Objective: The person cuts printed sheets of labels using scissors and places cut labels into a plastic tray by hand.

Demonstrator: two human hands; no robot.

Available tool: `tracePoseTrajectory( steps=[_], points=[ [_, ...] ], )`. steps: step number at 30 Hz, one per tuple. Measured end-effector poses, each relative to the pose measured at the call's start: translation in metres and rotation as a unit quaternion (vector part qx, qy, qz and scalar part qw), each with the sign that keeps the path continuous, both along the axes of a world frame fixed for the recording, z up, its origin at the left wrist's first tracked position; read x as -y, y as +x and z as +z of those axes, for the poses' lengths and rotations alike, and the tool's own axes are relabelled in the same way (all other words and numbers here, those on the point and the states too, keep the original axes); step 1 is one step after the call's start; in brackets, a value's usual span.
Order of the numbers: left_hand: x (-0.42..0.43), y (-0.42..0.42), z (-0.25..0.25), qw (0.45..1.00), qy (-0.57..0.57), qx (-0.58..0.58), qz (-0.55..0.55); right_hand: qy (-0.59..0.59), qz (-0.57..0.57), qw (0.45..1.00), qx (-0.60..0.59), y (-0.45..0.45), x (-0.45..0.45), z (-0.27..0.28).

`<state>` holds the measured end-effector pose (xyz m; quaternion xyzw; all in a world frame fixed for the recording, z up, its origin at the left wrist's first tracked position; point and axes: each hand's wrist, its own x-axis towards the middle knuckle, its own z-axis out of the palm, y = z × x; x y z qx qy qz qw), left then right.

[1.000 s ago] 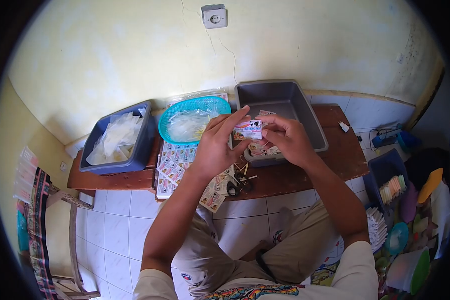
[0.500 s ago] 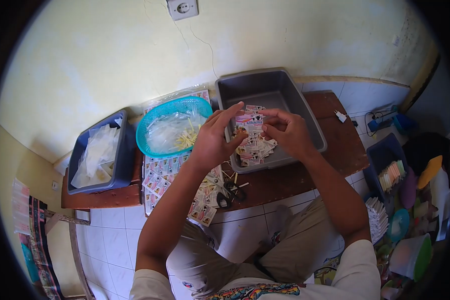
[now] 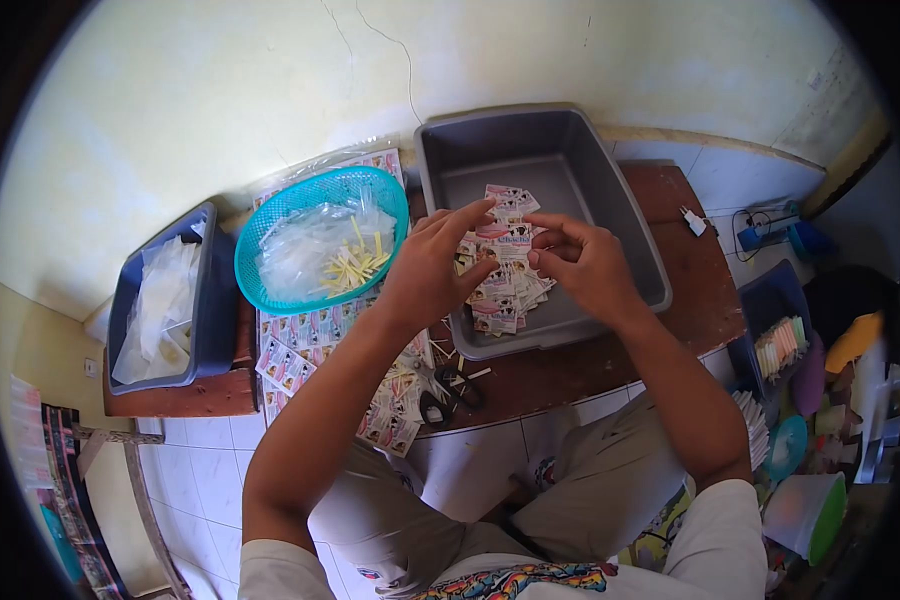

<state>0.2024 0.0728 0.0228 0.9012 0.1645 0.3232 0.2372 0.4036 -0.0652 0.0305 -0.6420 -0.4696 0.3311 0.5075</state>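
Observation:
Both my hands are over the near left part of a dark grey tub (image 3: 638, 225). My left hand (image 3: 425, 265) has its thumb and index finger spread apart, with no grip showing. My right hand (image 3: 590, 268) has its fingers curled, thumb towards index, at the right edge of a small printed label (image 3: 510, 236); the exact contact is hard to see. Beneath the hands, a loose heap of similar cut labels (image 3: 500, 312) lies in the tub. Left of the tub, black-handled scissors (image 3: 452, 392) lie among more labels and paper strips.
A turquoise basket (image 3: 245, 265) holds clear plastic bags and yellow strips. Printed sheets (image 3: 288, 368) lie under it on the brown wooden bench (image 3: 695, 290). A dark blue tub (image 3: 232, 315) with whitish plastic stands far left. A white charger (image 3: 692, 220) lies at right.
The head view has shifted, so the tub and basket sit higher and further left. Both hands keep nearly the same pose, and the label has shifted slightly relative to the heap.

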Motion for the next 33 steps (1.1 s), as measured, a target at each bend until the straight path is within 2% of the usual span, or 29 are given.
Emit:
tracePoseTrajectory(
  steps=[22,33],
  points=[
    [0.005,0.007,-0.029,0.999,-0.003,-0.043,-0.011,-0.051,-0.008,0.999,-0.009,0.011,-0.003,-0.034],
    [0.006,0.007,-0.027,0.997,0.003,-0.079,-0.002,-0.052,-0.012,0.998,0.037,0.012,-0.002,-0.043]
  ],
)
